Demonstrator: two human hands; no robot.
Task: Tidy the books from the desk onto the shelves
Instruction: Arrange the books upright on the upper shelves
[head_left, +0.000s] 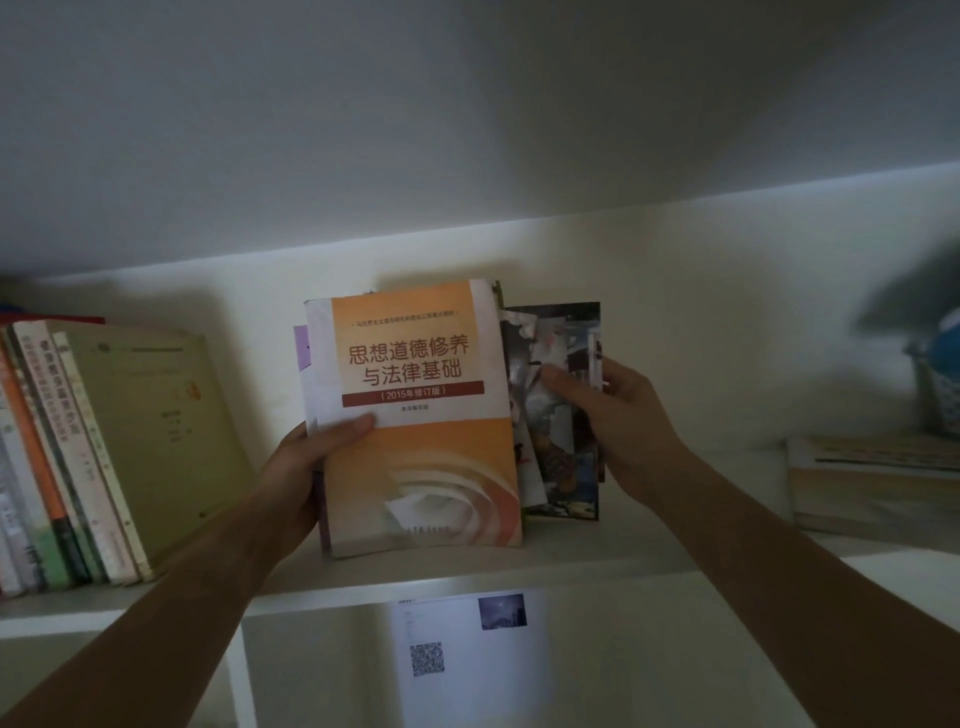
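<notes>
Orange book (421, 415): upright on the white shelf (467, 571), cover facing out, at the front of a small batch of books; a purple edge shows behind it on the left.
Dark-covered books (566, 415): standing just behind and to the right of the orange book, fanned slightly, dark picture covers; exact count cannot be told.
Left hand (306, 467): grips the orange book at its left edge, thumb laid across the front cover, other fingers hidden behind.
Right hand (618, 405): holds the dark-covered books at their right side, thumb pressed on the front cover, fingertips curled round the far edge.
Leaning row (78, 457): books further left on the same shelf, tilted leftward, a pale green cover facing out; well apart from the held batch.
Flat stack (872, 478): books lying flat at the right end of the shelf, blurred.
Basket (940, 384): blurred, blue and white, above the flat stack.
Paper (467, 644): sheet with a QR code in the compartment below.
</notes>
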